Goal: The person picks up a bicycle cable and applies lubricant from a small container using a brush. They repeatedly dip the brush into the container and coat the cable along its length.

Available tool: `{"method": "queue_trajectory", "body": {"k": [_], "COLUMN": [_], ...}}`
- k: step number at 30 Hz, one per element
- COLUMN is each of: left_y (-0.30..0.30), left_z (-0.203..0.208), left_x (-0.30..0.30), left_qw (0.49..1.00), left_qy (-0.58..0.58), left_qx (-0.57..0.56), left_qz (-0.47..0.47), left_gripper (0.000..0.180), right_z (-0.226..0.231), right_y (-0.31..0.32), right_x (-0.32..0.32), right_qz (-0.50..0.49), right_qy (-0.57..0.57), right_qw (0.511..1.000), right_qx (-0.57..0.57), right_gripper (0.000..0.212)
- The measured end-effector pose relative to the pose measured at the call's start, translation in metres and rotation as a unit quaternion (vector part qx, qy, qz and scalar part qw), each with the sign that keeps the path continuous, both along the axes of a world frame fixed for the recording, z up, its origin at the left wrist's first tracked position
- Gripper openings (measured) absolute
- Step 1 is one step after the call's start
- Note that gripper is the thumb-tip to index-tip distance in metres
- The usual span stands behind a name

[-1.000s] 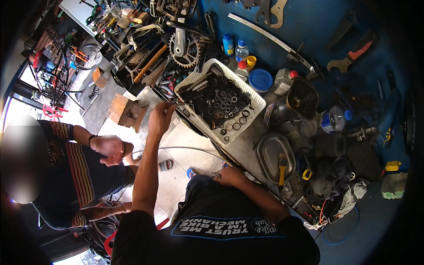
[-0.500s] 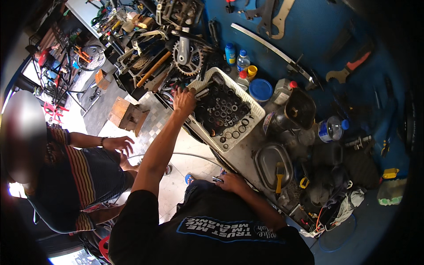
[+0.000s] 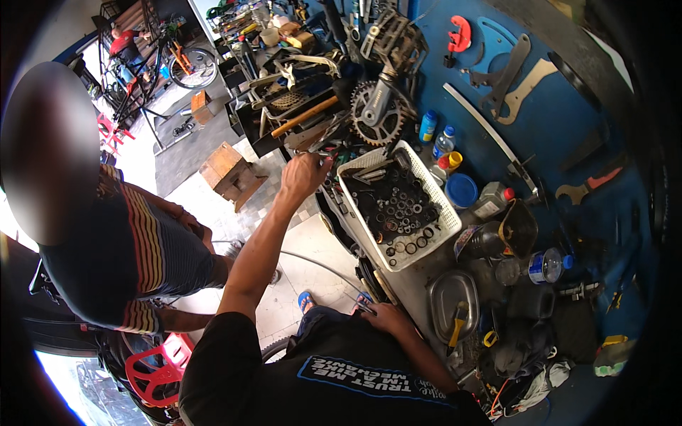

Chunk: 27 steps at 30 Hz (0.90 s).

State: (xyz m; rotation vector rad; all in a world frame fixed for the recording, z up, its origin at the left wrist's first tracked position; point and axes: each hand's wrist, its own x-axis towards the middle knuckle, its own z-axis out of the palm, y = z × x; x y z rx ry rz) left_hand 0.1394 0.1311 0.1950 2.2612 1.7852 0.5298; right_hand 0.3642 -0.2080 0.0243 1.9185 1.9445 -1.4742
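My left hand reaches out over the bench edge, among hand tools beside a white plastic basket. Its fingers are bent together at a small metal piece, which they mostly hide. In the basket lie several metal rings and small slim parts. My right hand is held low, close to my body, closed round a small silver metal tool whose kind I cannot make out. A thin grey cable runs across below the bench toward that hand. Just beyond my left hand stands a crankset with a toothed chainring.
Bottles, a blue-lidded tub and a metal tray with a yellow-handled brush line the bench. Tools hang on the blue wall. Another person stands at my left; a wooden box rests on the floor.
The view has swung, so the bench sits lower and farther right. My left hand stays among the tools by the basket, fingers more closed. The other person's hand has dropped to their side.
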Motion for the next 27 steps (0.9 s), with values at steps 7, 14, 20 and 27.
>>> {"method": "queue_trajectory", "body": {"k": [7, 14, 20, 27], "left_y": [0.007, 0.003, 0.001, 0.005], "left_z": [0.013, 0.010, -0.001, -0.034], "left_x": [-0.061, -0.100, -0.130, -0.132], "left_qw": [0.996, 0.998, 0.999, 0.994], "left_qy": [-0.050, -0.041, -0.024, 0.016], "left_qx": [0.064, 0.039, 0.007, -0.014], "left_qz": [0.034, 0.009, -0.034, -0.109], "left_gripper": [0.047, 0.042, 0.036, 0.033], "right_z": [-0.003, 0.000, -0.002, -0.011], "right_y": [0.007, 0.020, 0.009, -0.018], "right_x": [-0.021, -0.067, -0.117, -0.161], "right_qz": [0.012, 0.041, 0.019, -0.095], "right_qy": [-0.030, -0.038, -0.029, -0.020], "right_qw": [0.999, 0.997, 0.993, 0.987], "right_qx": [0.019, 0.050, 0.113, 0.126], "right_gripper": [0.050, 0.048, 0.047, 0.044]}}
